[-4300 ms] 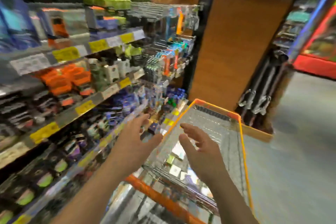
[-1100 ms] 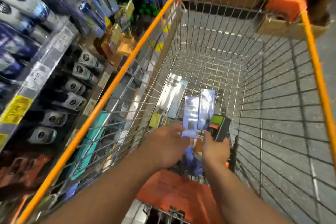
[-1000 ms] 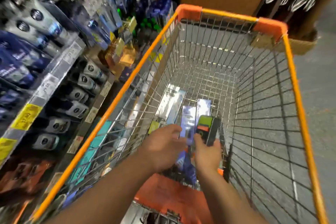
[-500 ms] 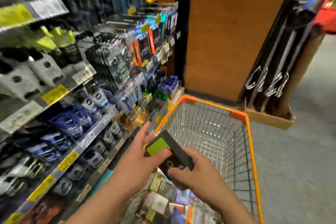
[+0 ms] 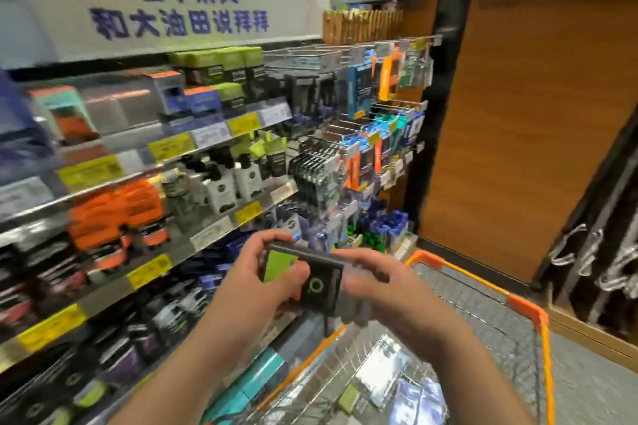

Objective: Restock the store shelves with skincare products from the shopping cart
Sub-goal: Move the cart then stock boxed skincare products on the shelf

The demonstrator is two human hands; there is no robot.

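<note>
Store shelves [image 5: 214,145] fill nine to twelve o'clock; fingers [image 5: 266,245] of the left hand [image 5: 272,272] curl round the dark green-labelled box [image 5: 303,281] at centre; the right hand [image 5: 376,281] pinches its other end above the shopping cart [image 5: 524,307] at five o'clock. It looks light, stiff cardboard; best gripped across its short ends.

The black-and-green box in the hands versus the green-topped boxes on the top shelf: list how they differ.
The held box lies sideways in both hands, left and right; the top-shelf boxes stand upright, stacked in rows. The held box shows a green ring emblem; blur hides any on the shelf boxes. Both pair dark card with lime green.
</note>
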